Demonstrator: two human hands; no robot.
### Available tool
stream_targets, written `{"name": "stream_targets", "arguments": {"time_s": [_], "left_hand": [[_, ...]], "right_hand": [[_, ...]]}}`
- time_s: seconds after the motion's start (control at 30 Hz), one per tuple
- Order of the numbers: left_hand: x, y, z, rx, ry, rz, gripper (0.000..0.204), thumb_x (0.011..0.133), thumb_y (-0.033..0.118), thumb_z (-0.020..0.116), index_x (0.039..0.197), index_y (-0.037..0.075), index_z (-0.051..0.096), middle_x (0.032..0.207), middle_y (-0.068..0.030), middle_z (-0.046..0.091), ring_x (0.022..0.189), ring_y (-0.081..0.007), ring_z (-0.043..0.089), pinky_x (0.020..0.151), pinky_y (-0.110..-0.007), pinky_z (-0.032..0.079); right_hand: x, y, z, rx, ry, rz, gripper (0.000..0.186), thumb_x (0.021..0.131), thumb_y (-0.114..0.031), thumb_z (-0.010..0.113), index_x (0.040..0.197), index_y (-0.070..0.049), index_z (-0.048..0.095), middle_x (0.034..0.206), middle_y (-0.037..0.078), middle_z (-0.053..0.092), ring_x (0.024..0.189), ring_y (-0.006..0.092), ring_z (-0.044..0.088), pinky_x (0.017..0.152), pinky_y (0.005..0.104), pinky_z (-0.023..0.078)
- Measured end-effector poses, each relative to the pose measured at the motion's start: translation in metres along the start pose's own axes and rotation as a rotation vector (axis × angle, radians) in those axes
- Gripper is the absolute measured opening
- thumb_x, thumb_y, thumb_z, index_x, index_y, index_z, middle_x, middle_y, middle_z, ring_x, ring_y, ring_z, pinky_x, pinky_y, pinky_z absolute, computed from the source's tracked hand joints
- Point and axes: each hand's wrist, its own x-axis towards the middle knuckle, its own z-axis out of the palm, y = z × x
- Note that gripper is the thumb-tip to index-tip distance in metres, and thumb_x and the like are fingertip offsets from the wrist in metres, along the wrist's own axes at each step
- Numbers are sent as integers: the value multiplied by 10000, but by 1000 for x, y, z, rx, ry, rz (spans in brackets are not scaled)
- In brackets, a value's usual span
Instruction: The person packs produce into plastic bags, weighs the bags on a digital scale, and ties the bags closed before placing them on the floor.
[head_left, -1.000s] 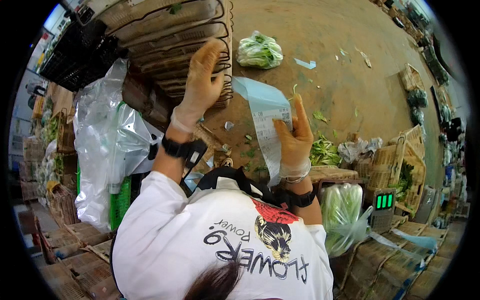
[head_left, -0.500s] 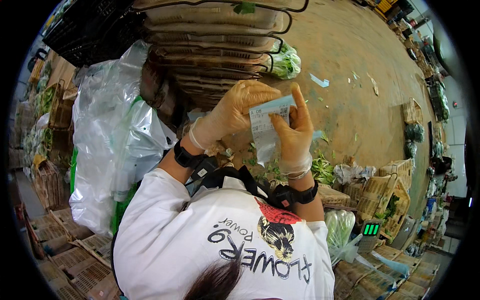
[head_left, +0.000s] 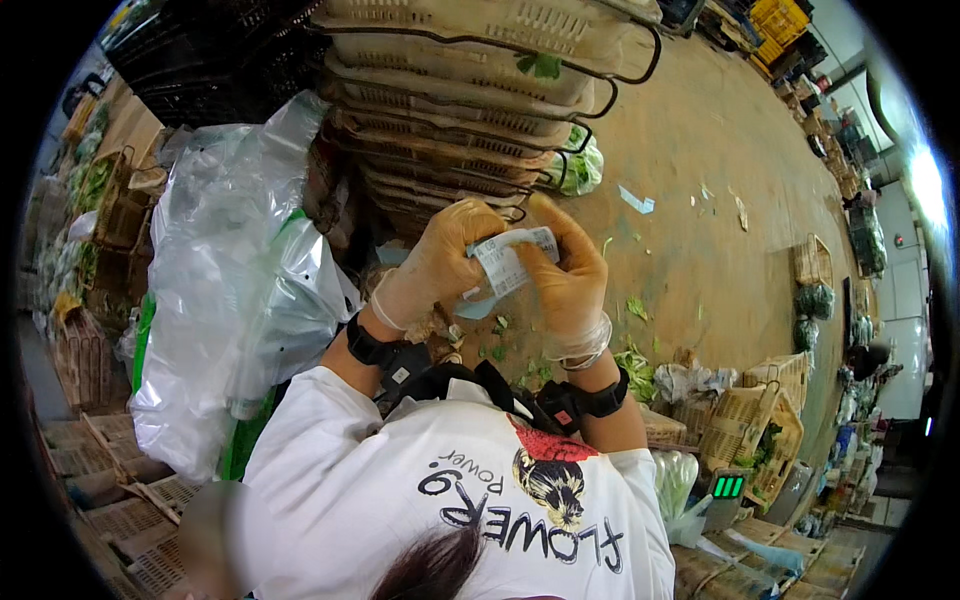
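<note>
A small white printed label [head_left: 503, 262] stretches between my two gloved hands, tilted. My left hand [head_left: 440, 255], in a thin translucent glove, is closed on the label's left end. My right hand [head_left: 568, 278], gloved alike, pinches its right end between thumb and fingers. A light-blue strip [head_left: 477, 307] hangs just below the label by my left fingers; whether it is joined to the label I cannot tell. Beyond my hands rises a stack of pale plastic crates [head_left: 450, 95] with dark wire handles, a green leaf lying on one.
Clear plastic bags [head_left: 225, 260] bulge at my left, beside black crates [head_left: 200, 60]. Leafy vegetables [head_left: 578, 165] show behind the crate stack. Leaf scraps and a blue paper piece [head_left: 636, 200] litter the floor [head_left: 700, 130]. Beige baskets [head_left: 745, 425] and bagged greens [head_left: 675, 480] stand at the lower right.
The label, hanging upright before, is now turned and tilted between my hands, its left end in my left fingers. My hands are slightly lower, and a blue strip now hangs below.
</note>
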Motion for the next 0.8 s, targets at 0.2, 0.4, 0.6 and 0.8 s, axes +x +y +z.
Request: {"name": "stream_targets", "arguments": {"time_s": [0.2,0.4,0.6,0.8], "left_hand": [[0,-3,-15,-60,88,-117,233,661,52,654,892,44,620,812,-103,612,717,-241,578,638,-300,452],[1,-10,-27,-108,36,-88,207,668,69,662,868,41,619,785,-101,600,697,-240,568,630,-298,448],[-1,-14,-32,-320,46,-322,93,731,71,646,782,8,599,722,-15,568,665,-76,518,581,-221,414],[31,-33,-65,-637,-50,-480,133,786,82,552,889,1,572,796,-36,602,717,-96,551,632,-235,448]], "right_hand": [[19,-2,18,-57,-36,49,451,748,9,642,1174,-8,494,912,40,585,782,78,530,682,208,451],[24,-2,21,-46,-88,138,298,752,-23,646,1038,-4,564,915,41,585,772,85,536,669,222,453],[37,2,24,-286,-28,-158,158,774,-27,609,931,-24,632,840,39,562,687,127,534,627,232,442],[93,-11,44,-539,-105,-322,157,754,-71,605,903,-56,650,779,107,595,700,226,568,647,281,454]]}}
